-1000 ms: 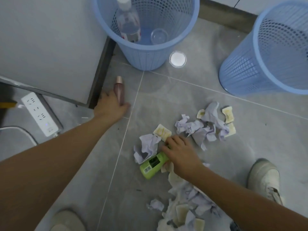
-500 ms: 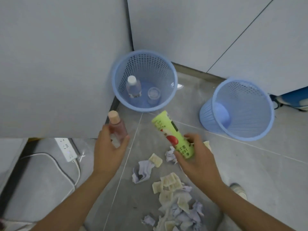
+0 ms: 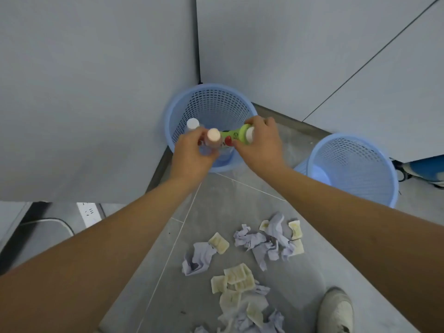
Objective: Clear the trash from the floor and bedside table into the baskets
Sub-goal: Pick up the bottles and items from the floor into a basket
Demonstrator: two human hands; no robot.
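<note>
My left hand grips a small pink bottle with a pale cap, held over the near rim of the left blue basket. My right hand holds a green tube-shaped bottle lying sideways over the same basket, its end close to the pink bottle. A clear bottle with a white cap stands inside that basket, partly hidden by my left hand. A second blue basket stands to the right. Crumpled tissues and yellowish wrappers lie on the floor near me.
The left basket sits in a corner between grey panels. A white power strip with a cable lies on the floor at the left. A pale shoe is at the bottom right. A blue and white object lies beyond the right basket.
Both hands lifted the bottles from the floor and moved them forward over the left basket. The green bottle has turned from upright to sideways.
</note>
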